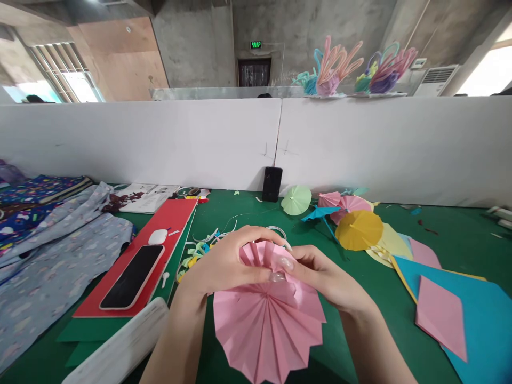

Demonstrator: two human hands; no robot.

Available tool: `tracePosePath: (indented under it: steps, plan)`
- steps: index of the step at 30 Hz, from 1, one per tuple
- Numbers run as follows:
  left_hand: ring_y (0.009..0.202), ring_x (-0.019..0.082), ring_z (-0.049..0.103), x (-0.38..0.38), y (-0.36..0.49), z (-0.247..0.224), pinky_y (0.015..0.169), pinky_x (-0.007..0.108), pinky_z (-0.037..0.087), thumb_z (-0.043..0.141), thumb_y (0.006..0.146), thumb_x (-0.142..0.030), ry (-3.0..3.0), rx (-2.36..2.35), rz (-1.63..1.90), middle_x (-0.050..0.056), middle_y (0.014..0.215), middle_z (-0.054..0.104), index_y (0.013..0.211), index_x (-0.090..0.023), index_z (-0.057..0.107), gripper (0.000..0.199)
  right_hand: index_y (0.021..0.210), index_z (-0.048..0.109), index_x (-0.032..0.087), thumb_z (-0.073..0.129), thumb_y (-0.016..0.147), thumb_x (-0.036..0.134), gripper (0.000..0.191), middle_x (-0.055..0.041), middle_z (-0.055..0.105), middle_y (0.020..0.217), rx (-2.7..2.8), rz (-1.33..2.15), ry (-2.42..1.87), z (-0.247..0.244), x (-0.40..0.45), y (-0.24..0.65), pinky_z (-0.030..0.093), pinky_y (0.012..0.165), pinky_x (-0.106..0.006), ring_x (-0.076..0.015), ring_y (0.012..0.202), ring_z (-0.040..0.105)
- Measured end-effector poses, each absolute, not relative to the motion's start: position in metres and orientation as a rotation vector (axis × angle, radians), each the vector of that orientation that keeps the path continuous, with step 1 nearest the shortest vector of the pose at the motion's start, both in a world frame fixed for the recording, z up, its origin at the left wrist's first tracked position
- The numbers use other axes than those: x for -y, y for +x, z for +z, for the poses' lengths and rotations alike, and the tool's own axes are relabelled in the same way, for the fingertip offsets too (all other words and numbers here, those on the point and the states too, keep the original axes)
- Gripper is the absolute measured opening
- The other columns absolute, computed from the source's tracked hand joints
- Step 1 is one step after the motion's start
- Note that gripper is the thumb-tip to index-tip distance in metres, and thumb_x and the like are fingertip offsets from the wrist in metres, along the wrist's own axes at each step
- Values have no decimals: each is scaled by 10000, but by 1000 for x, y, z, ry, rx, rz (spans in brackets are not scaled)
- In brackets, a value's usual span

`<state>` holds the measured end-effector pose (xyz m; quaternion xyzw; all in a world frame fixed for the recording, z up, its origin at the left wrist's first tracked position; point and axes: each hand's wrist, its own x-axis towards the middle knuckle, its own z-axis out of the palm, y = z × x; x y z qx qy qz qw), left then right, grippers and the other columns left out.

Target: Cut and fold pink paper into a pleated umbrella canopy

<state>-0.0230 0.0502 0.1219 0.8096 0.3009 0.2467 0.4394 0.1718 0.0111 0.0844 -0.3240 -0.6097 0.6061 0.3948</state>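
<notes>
A pleated pink paper fan with a zigzag edge spreads out between my hands, just above the green table. My left hand grips its upper left part, fingers over the top and thumb lying across the front. From the other side my right hand pinches the upper right folds, its thumb close to the left thumb. Part of the paper is hidden behind the fingers. Beyond the hands stand small paper umbrellas: a green one, a yellow one, a pink one and a blue one.
On the left, a white phone and an earbud case rest on red card. A black phone leans against the white partition. Blue sheets and folded pink paper lie right. Paper scraps sit behind my left hand.
</notes>
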Motion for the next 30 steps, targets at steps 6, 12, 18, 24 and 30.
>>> tracePosePath:
  steps: [6,12,18,24,30]
  plan:
    - [1066,206,569,-49,-22,124,927,321,418,685,776,-202,2019,-720,601,-12,1142,638,1060,-277,635,297,591,485,155,529,892,450,423,37,260,634,1524,1507,-861,83,-9,175,187,548,-275,-107,604,221]
    - [1032,183,580,-48,-21,124,912,300,424,691,775,-218,1989,-728,630,-29,1107,642,1042,-283,630,282,621,530,148,560,872,452,395,36,287,627,1493,1550,-825,82,-9,175,181,536,-269,-101,591,227]
    - [970,180,593,-45,-24,128,900,305,433,733,742,-274,1943,-775,617,-25,1053,653,991,-269,651,262,601,516,146,590,844,462,405,46,262,602,1500,1551,-817,82,-7,168,158,513,-262,-94,574,204]
    - [961,200,594,-45,-26,127,887,336,445,739,728,-329,1948,-798,656,-10,1046,651,995,-279,650,286,602,513,154,568,864,446,396,43,268,595,1492,1557,-807,84,-5,164,182,511,-257,-98,572,211]
    - [1127,243,533,-48,-24,123,954,379,423,685,775,-394,1993,-816,590,2,1235,580,1188,-326,545,442,648,575,149,540,888,426,368,26,367,604,1443,1444,-891,89,-3,171,246,517,-245,-101,570,281]
